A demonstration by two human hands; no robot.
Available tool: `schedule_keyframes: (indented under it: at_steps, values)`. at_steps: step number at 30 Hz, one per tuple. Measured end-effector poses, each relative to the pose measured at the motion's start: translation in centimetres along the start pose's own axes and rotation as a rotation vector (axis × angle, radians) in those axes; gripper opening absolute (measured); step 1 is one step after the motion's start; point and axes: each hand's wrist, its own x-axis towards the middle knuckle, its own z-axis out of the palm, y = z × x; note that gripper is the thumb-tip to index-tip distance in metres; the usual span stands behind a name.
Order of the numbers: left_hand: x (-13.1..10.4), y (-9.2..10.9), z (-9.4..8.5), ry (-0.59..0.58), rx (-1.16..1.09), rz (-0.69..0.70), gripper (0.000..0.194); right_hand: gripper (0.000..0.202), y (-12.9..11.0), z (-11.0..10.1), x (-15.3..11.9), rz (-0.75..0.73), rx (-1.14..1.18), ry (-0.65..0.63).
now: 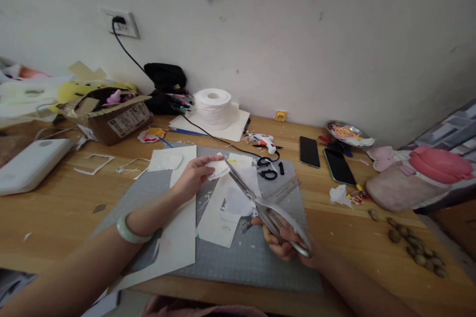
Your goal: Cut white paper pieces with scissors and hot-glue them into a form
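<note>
The right fingers are curled around the handles of large silver metal scissors [260,201], below and right of the left fingertips; the left fingers pinch a small white paper piece [218,167] beside the blade tips. Beneath both hands' fingers lies a grey cutting mat [219,270] with white paper sheets. Beyond the left fingers stands a thick white tissue roll [213,111], near the wall.

The head view looks forward and down from the person's head, close above the counter [327,237], taking in both forearms and the wall [278,44] behind.
</note>
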Motion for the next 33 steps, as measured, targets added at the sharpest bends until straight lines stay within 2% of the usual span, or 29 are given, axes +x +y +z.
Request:
schedule_keyframes:
  at_steps: [11,18,27,33]
  values:
    - [0.36,-0.72,-0.58,-0.033,0.011,0.008,0.031,0.044,0.21,-0.07,0.17,0.014,0.008,0.04]
    - [0.21,-0.34,-0.31,0.031,0.027,0.035,0.031,0.047,0.19,-0.17,0.25,0.082,0.006,0.087]
    - [0.03,-0.17,-0.13,0.031,0.02,0.033,0.031,0.042,0.19,-0.07,0.13,0.023,0.01,0.062]
    - [0.17,-0.56,-0.27,-0.017,-0.009,0.012,0.029,0.051,0.21,-0.17,0.19,0.048,0.009,0.067]
